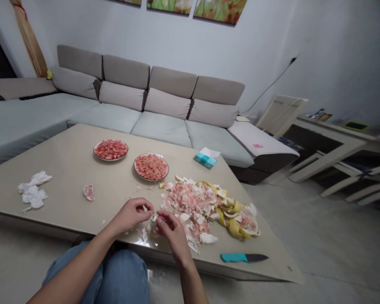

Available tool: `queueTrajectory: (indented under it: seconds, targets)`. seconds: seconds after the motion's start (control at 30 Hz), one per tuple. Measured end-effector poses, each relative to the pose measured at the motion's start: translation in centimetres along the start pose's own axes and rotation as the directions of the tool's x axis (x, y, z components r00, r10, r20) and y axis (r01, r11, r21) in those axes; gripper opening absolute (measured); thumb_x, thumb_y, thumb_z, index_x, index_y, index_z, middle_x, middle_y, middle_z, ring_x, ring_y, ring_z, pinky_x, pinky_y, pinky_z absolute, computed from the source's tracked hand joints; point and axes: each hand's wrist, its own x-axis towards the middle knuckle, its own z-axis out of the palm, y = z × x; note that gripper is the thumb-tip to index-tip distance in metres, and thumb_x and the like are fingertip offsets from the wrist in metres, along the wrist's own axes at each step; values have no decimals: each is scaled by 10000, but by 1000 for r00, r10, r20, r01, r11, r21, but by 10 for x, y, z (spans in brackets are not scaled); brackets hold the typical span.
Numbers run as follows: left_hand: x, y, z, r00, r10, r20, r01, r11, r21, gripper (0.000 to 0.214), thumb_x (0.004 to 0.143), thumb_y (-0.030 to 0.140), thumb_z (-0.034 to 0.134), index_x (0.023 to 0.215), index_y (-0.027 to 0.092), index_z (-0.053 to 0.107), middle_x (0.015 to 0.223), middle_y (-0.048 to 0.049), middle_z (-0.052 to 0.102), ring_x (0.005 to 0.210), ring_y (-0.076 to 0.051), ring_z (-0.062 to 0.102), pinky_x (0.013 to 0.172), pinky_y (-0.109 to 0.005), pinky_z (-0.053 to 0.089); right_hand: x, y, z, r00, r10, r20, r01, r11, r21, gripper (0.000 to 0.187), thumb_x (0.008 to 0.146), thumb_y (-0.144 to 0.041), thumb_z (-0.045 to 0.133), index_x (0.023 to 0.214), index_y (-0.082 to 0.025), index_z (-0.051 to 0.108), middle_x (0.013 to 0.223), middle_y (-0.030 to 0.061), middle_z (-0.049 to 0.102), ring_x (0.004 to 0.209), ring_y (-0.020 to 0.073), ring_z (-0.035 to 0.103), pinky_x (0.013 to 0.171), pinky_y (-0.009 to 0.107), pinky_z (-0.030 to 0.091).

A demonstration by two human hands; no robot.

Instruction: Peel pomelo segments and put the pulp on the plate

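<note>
My left hand (133,216) is over the near edge of the table, its thumb and fingers curled into a pinch. Close beside it, my right hand (172,232) is pinched too. A small white bit of membrane (153,217) shows between the fingertips, at the right hand's side; what the left fingers hold is too small to make out. Right of the hands spreads a heap of pink-and-white pomelo membranes (194,198) with yellow peel (234,228). One pomelo segment (89,192) lies alone to the left. Loose scraps (145,232) lie beneath my hands.
Two plates of pink pomelo pulp, one at the left (110,150) and one nearer (151,167), stand further back. A knife (243,257) with a turquoise handle lies at the near right. Crumpled tissues (34,190), a tissue pack (206,158) and a grey sofa (164,126) surround the work.
</note>
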Motion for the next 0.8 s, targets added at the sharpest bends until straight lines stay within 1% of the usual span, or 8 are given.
queueTrajectory:
  seconds: [0.07, 0.13, 0.23, 0.33, 0.47, 0.6, 0.7, 0.8]
  targets:
    - [0, -1, 1, 999, -21, 28, 22, 1000, -22, 168, 751, 273, 619, 789, 135, 705, 706, -13, 657, 577, -114, 505, 552, -211, 387, 2, 2, 2, 998, 56, 38, -60, 992, 112, 364, 720, -476, 746, 976, -223, 694, 759, -3, 617, 628, 146, 582, 644, 309, 532]
    - [0, -1, 2, 998, -33, 47, 35, 999, -38, 184, 753, 299, 629, 786, 135, 705, 704, -16, 666, 610, -128, 541, 577, -215, 411, 3, 2, 4, 991, 99, 94, -116, 974, 194, 391, 721, -518, 730, 960, -209, 698, 772, 4, 611, 623, 137, 578, 642, 308, 539]
    - [2, -1, 2, 998, -41, 57, 44, 998, -51, 208, 747, 340, 652, 770, 140, 700, 721, -27, 680, 679, -153, 585, 626, -227, 443, 3, 0, 8, 975, 138, 176, -181, 948, 260, 416, 738, -553, 704, 929, -183, 709, 781, 19, 612, 631, 131, 579, 654, 306, 542]
    - [2, -1, 2, 997, -50, 55, 53, 997, -53, 186, 744, 321, 648, 764, 142, 694, 709, -25, 677, 681, -157, 588, 626, -229, 447, 2, -1, 9, 965, 152, 214, -210, 937, 281, 379, 734, -513, 736, 910, -177, 716, 743, 6, 609, 617, 115, 562, 642, 272, 528]
    - [1, 0, 2, 997, -59, 45, 61, 997, -48, 129, 721, 241, 621, 762, 144, 696, 725, -20, 670, 678, -147, 572, 611, -217, 432, 2, 1, 8, 964, 153, 216, -210, 938, 277, 320, 661, -435, 823, 813, -176, 714, 644, -27, 583, 553, 99, 511, 583, 237, 499]
    - [0, 0, 2, 998, -63, 27, 64, 997, -48, 118, 706, 216, 614, 752, 138, 690, 683, -1, 642, 599, -118, 518, 561, -207, 392, 1, 2, 9, 964, 147, 222, -206, 939, 275, 311, 650, -435, 828, 710, -165, 686, 592, -39, 549, 503, 88, 460, 547, 232, 481]
    - [2, -1, -1, 998, -67, -12, 67, 996, -53, 141, 727, 246, 610, 780, 135, 679, 678, 6, 635, 569, -109, 500, 552, -212, 384, -1, 2, 8, 964, 144, 226, -206, 938, 280, 307, 659, -435, 822, 710, -166, 684, 589, -41, 537, 500, 86, 448, 540, 226, 475]
    - [3, -1, -4, 997, -64, -40, 62, 997, -52, 209, 778, 317, 596, 823, 136, 689, 740, -22, 674, 639, -135, 556, 610, -235, 424, -3, 2, 7, 965, 142, 221, -203, 938, 282, 303, 676, -443, 811, 740, -169, 698, 612, -36, 542, 507, 85, 449, 541, 223, 474]
